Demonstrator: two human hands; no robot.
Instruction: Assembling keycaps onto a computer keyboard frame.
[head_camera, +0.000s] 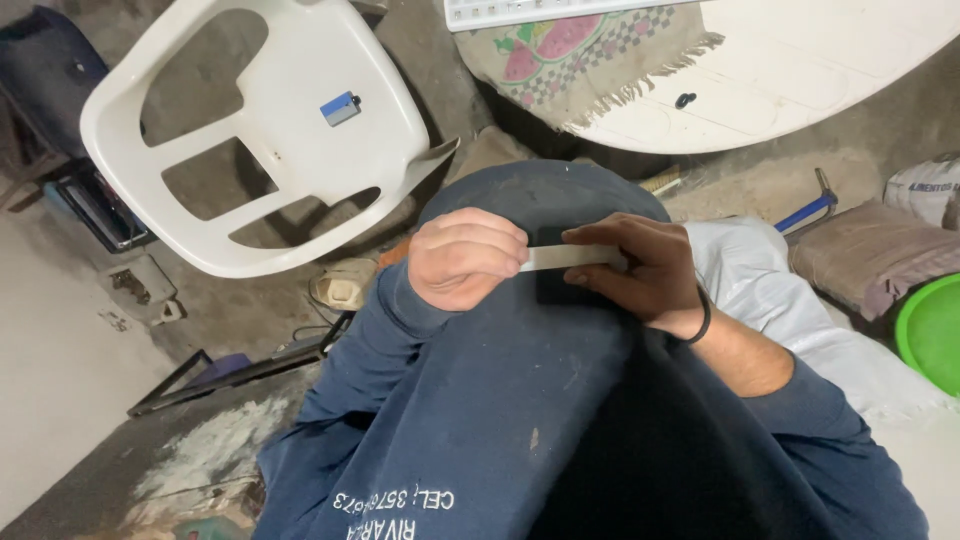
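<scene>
A rough grey concrete floor (230, 320) carries most of what is here. A white plastic chair (300, 70) stands on it at the upper left, with a small blue block (341, 108) lying on its seat. Near the chair's front edge a pale, worn shoe (343, 287) rests on the floor, and a dark metal frame (215, 372) lies flat further left. A white patch of powder (215, 450) is spread across the floor at the lower left. At the upper right a white round table (800, 90) bears a fringed cloth (590, 55) with a watermelon pattern and a small black ring (685, 100). A blue-handled tool (808, 210) lies on the floor below the table, beside a brown cushion (870, 255) and a green basin (935, 330).
</scene>
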